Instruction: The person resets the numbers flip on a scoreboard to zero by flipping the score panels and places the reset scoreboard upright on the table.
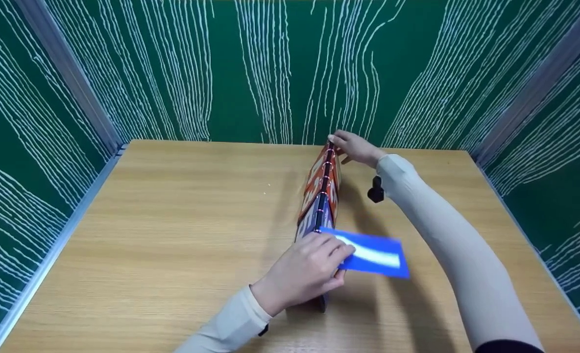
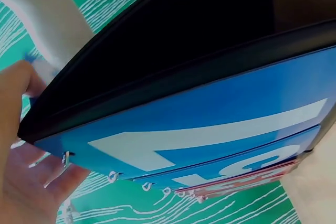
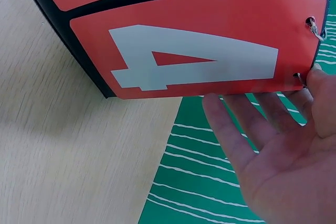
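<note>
A tent-shaped flip scoreboard (image 1: 325, 184) stands on the table, its ringed ridge running away from me. Blue number cards (image 2: 210, 114) hang at the near end, red ones (image 3: 194, 40) towards the far end. At the near end my left hand (image 1: 309, 267) pinches a blue card (image 1: 375, 252), which sticks out to the right of the ridge and is blurred. My right hand (image 1: 356, 147) touches the far end, a digit at the ridge. In the right wrist view its fingers (image 3: 223, 129) look fairly straight beside a red 4 card; some fingertips are hidden.
The wooden table (image 1: 187, 220) extends to both sides of the scoreboard. Green panels with white wavy lines (image 1: 270, 73) enclose the back and sides, joined by grey corner posts (image 1: 69, 73). Metal rings (image 3: 315, 30) bind the cards along the ridge.
</note>
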Motion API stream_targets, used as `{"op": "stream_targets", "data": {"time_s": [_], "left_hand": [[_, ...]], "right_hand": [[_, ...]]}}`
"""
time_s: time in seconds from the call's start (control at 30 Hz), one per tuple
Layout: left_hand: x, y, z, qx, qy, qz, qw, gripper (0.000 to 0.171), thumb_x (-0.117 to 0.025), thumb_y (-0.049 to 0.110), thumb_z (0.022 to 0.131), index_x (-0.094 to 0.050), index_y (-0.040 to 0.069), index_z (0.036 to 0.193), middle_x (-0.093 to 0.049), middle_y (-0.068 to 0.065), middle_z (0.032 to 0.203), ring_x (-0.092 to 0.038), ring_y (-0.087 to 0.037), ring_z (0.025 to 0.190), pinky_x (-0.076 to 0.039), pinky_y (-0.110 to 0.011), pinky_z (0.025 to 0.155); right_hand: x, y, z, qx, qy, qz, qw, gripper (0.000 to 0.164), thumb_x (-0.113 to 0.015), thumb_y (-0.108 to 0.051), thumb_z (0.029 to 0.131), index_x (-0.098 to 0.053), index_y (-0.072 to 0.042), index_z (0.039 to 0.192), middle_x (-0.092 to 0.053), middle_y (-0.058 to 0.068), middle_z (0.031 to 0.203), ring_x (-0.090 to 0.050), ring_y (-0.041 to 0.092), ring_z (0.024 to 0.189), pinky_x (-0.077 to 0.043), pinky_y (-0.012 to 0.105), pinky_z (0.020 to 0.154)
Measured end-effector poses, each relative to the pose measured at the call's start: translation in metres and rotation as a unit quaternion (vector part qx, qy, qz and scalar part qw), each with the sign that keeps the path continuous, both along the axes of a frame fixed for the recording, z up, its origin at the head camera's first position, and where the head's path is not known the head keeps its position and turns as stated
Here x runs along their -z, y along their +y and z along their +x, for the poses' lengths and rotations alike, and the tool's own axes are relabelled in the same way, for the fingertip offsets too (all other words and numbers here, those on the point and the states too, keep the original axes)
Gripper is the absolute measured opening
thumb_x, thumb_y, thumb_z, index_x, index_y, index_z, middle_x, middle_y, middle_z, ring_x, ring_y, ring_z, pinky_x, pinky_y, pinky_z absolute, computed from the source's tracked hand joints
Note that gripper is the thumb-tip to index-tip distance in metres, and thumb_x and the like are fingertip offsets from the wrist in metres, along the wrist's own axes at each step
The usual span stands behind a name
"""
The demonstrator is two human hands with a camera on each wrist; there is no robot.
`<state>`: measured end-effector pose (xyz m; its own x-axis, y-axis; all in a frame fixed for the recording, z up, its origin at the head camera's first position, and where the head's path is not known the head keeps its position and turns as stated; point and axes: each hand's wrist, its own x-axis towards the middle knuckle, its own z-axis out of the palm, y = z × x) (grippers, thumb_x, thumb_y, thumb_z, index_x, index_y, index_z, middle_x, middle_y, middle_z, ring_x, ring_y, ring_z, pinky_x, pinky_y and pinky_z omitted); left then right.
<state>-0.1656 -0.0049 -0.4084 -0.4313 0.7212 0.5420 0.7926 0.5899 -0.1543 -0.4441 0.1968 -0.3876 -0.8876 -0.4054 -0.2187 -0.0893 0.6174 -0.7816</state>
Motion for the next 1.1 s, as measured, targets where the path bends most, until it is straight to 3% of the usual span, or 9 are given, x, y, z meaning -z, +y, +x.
{"op": "stream_targets", "data": {"time_s": [0.23,0.47,0.63,0.77,1.0,1.1], "left_hand": [[0.006,0.000,0.000,0.007,0.028,-0.045,0.9986,0.029,-0.061,0.035,0.095,-0.069,0.019,0.117,-0.075,0.008,0.111,-0.068,-0.009,0.103,-0.054,-0.025,0.093],[0.016,0.001,0.001,0.014,0.099,-0.076,0.9921,0.017,-0.060,0.030,0.093,-0.069,0.020,0.102,-0.074,0.008,0.097,-0.067,-0.010,0.093,-0.054,-0.027,0.087],[0.023,-0.002,0.003,0.018,0.137,-0.103,0.9851,0.019,-0.052,0.024,0.103,-0.070,0.021,0.099,-0.074,0.010,0.097,-0.067,-0.008,0.092,-0.053,-0.026,0.089],[0.022,-0.003,0.003,0.020,0.141,-0.118,0.9827,0.023,-0.049,0.024,0.106,-0.070,0.023,0.099,-0.074,0.012,0.097,-0.067,-0.007,0.093,-0.052,-0.025,0.090],[0.022,-0.004,0.003,0.027,0.136,-0.125,0.9823,0.022,-0.051,0.029,0.104,-0.069,0.023,0.095,-0.073,0.014,0.093,-0.066,-0.007,0.090,-0.051,-0.024,0.090],[0.022,-0.004,0.003,0.026,0.137,-0.133,0.9812,0.023,-0.052,0.040,0.101,-0.067,0.024,0.092,-0.071,0.015,0.091,-0.065,-0.007,0.089,-0.050,-0.024,0.090]], "right_hand": [[0.002,0.000,-0.002,-0.003,0.006,-0.005,1.000,0.048,-0.034,-0.050,0.109,-0.049,-0.014,0.138,-0.053,0.014,0.138,-0.051,0.032,0.133,-0.046,0.052,0.110],[0.002,0.001,-0.002,-0.005,0.005,-0.004,1.000,0.047,-0.033,-0.047,0.109,-0.048,-0.013,0.138,-0.053,0.016,0.139,-0.050,0.034,0.134,-0.046,0.053,0.110],[0.004,0.000,-0.002,-0.002,0.004,-0.001,1.000,0.049,-0.033,-0.048,0.109,-0.047,-0.012,0.140,-0.052,0.017,0.141,-0.049,0.035,0.135,-0.045,0.054,0.111],[-0.004,-0.002,0.004,0.000,-0.006,-0.003,1.000,0.050,-0.032,-0.044,0.110,-0.045,-0.009,0.143,-0.050,0.020,0.144,-0.047,0.037,0.138,-0.043,0.056,0.113],[-0.028,-0.009,0.028,-0.007,-0.019,0.001,1.000,0.049,-0.031,-0.038,0.111,-0.041,-0.004,0.146,-0.048,0.023,0.146,-0.046,0.039,0.140,-0.043,0.056,0.114],[-0.033,-0.011,0.032,-0.008,-0.019,0.002,1.000,0.049,-0.030,-0.036,0.112,-0.041,-0.004,0.146,-0.048,0.023,0.146,-0.046,0.039,0.140,-0.042,0.056,0.114]]}}
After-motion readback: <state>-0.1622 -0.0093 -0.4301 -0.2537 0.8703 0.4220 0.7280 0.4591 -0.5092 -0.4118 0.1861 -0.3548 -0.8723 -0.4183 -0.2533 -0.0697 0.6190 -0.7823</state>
